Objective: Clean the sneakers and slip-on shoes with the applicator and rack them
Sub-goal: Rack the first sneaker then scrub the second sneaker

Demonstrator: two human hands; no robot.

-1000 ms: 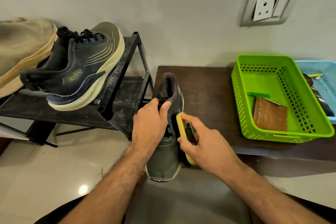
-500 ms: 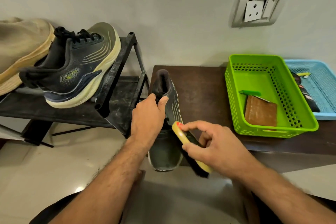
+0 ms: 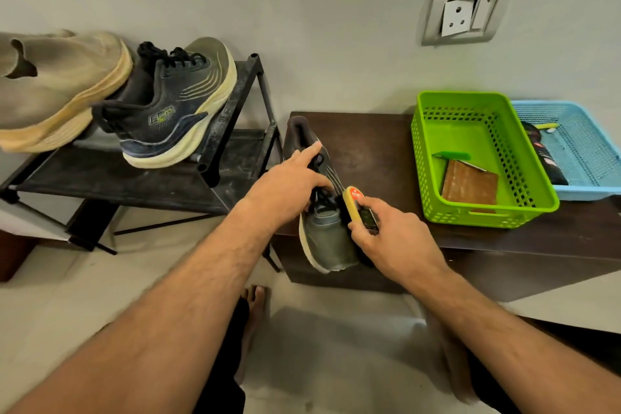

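Head view: left hand (image 3: 289,185) grips one sneaker (image 3: 324,235); right hand (image 3: 393,239) grips one applicator (image 3: 357,207).

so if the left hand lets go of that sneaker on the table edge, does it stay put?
Probably not: the sneaker has its toe hanging past the dark table edge, so it may tip off. The left hand steadies it against the applicator. Its thick foam sole suggests it's light and easily shoved.

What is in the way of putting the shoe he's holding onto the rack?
Nothing stands between the held shoe and the rack. The rack's upper bars already carry a dark sneaker and a beige shoe, so free room there looks tight; the lower shelf shows bare space.
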